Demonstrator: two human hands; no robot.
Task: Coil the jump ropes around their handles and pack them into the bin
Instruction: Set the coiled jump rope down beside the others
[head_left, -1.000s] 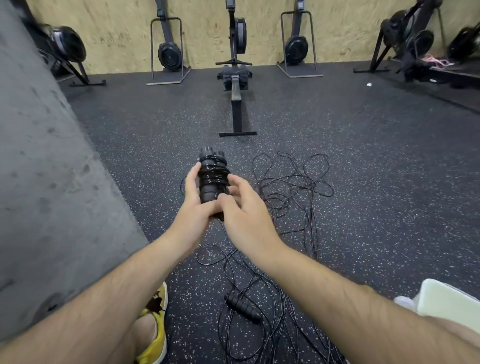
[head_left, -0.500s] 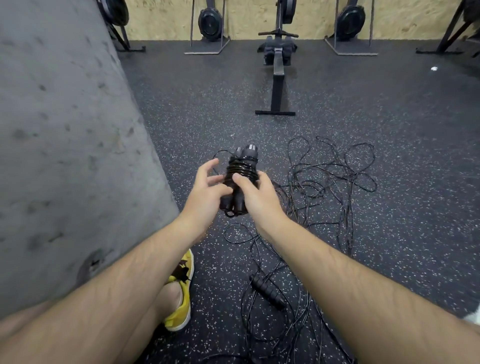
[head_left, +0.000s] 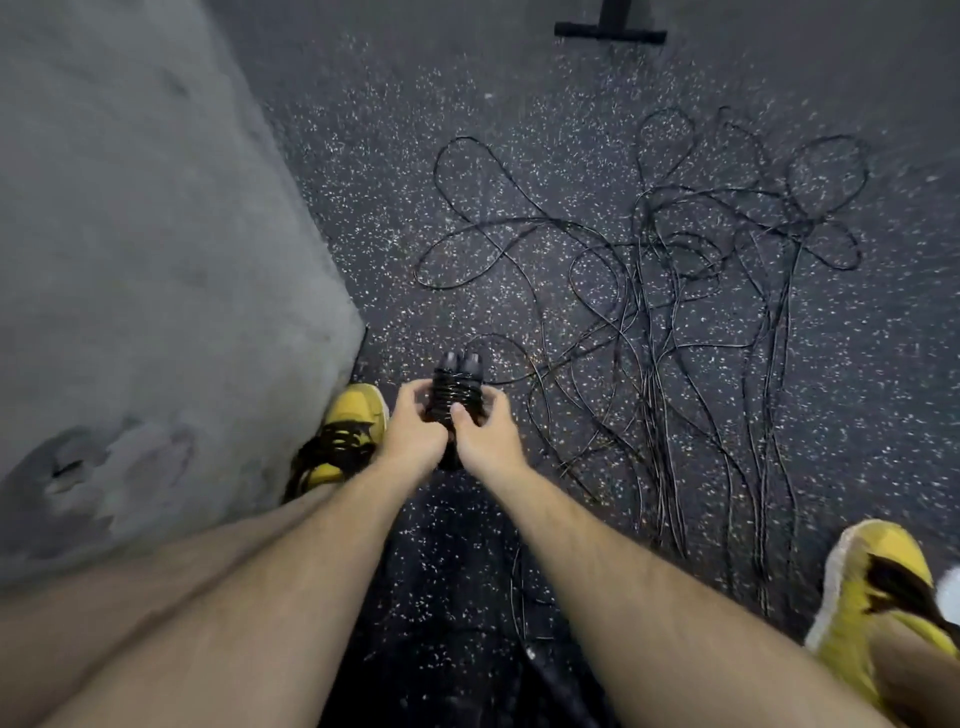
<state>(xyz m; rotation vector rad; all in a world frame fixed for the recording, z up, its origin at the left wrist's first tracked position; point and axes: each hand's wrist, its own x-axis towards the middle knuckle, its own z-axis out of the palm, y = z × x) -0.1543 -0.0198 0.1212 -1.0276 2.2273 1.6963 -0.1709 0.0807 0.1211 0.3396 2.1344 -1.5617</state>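
A coiled jump rope (head_left: 458, 395), two black handles side by side with thin black cord wound round them, sits between both hands just above the floor. My left hand (head_left: 414, 436) grips its left side with curled fingers. My right hand (head_left: 488, 441) holds the right side, thumb on the coil. Several loose jump ropes (head_left: 670, 291) lie tangled in long black loops on the floor to the right. The bin is not in view.
A grey concrete block or wall (head_left: 135, 260) fills the left side, close to my left yellow shoe (head_left: 343, 436). My right yellow shoe (head_left: 878, 587) stands at the lower right. A black machine foot (head_left: 608, 31) lies at the top. The floor is dark speckled rubber.
The view has tipped down towards the floor and my feet. Both hands have come lower and closer to me with the coiled rope still held between them.
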